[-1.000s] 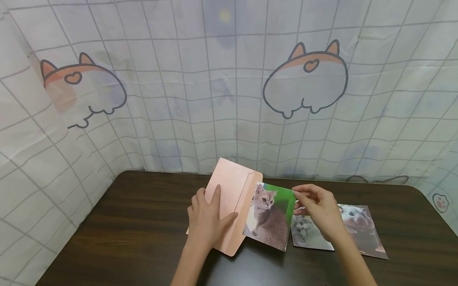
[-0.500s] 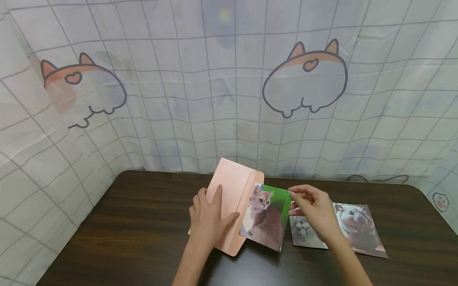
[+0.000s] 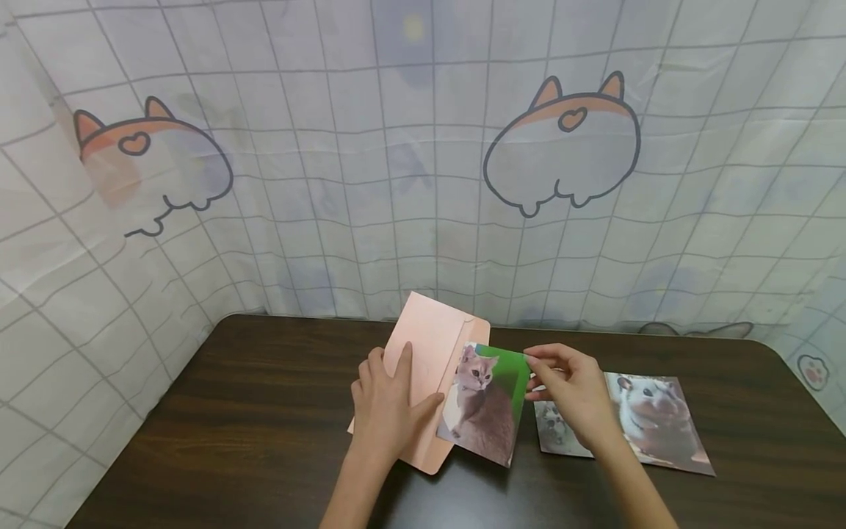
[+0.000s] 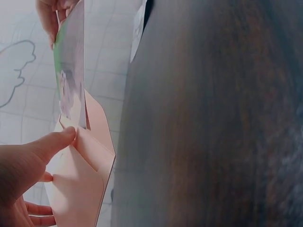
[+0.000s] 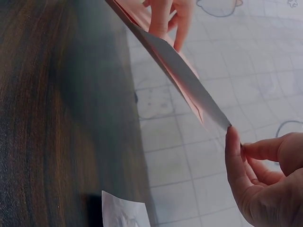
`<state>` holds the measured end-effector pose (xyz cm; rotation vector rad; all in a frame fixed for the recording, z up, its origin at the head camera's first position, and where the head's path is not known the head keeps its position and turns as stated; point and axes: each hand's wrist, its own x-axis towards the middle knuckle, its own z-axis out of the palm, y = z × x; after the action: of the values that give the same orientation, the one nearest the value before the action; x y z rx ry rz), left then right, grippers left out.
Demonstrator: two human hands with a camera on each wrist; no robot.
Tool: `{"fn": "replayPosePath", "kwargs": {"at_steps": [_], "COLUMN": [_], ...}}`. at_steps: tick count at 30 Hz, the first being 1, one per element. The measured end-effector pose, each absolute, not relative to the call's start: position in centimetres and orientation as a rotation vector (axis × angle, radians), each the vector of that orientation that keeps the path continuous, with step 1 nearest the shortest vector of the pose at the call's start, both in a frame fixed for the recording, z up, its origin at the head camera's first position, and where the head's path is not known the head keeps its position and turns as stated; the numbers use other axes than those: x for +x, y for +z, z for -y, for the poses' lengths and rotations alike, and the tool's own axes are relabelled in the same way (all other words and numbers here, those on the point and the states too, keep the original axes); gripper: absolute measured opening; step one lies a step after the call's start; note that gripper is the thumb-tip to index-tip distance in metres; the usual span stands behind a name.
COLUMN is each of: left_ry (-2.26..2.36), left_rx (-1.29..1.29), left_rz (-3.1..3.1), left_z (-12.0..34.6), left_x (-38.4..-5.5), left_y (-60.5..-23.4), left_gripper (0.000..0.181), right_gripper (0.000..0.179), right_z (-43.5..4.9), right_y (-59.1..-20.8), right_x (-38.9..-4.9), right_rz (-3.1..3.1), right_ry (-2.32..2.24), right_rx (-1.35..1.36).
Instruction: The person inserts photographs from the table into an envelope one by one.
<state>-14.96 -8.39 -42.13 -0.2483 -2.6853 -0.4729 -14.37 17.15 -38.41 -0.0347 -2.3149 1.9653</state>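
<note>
My left hand (image 3: 386,400) holds a pink envelope (image 3: 429,345) in the head view, thumb at its mouth and index finger stretched along its front. The flap (image 4: 98,120) is folded back. On the right, my right hand (image 3: 571,389) pinches the upper right edge of a cat photo (image 3: 485,411) with a green background. The photo's left edge lies over the flap, at the envelope's mouth. Whether any of it is inside I cannot tell. In the right wrist view the photo's pale back (image 5: 189,75) shows, with thumb and fingers gripping its corner.
To the right a hamster photo (image 3: 661,419) and a grey kitten photo (image 3: 555,430) lie on the dark wooden table (image 3: 251,411), partly covered by the right arm. A grid-patterned cloth (image 3: 357,220) with cartoon animals hangs behind the table.
My right hand has moved the cat photo left, nearer to the envelope's mouth. The envelope and left hand have shifted slightly right. More of the hamster photo shows.
</note>
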Motion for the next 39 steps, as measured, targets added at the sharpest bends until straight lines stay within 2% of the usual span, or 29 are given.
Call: {"fn": "replayPosePath", "kwargs": {"at_steps": [39], "left_ry": [-0.560], "left_rx": [-0.271], "left_rz": [2.726], "left_z": [7.4], "left_x": [-14.7], "left_y": [-42.1], "left_gripper": [0.078], "right_gripper": [0.024], "right_z": [-15.7], "right_y": [-39.1], "right_x": [-14.4], "right_rz": [2.262], "right_ry": [1.909], "right_rx": [-0.174]}}
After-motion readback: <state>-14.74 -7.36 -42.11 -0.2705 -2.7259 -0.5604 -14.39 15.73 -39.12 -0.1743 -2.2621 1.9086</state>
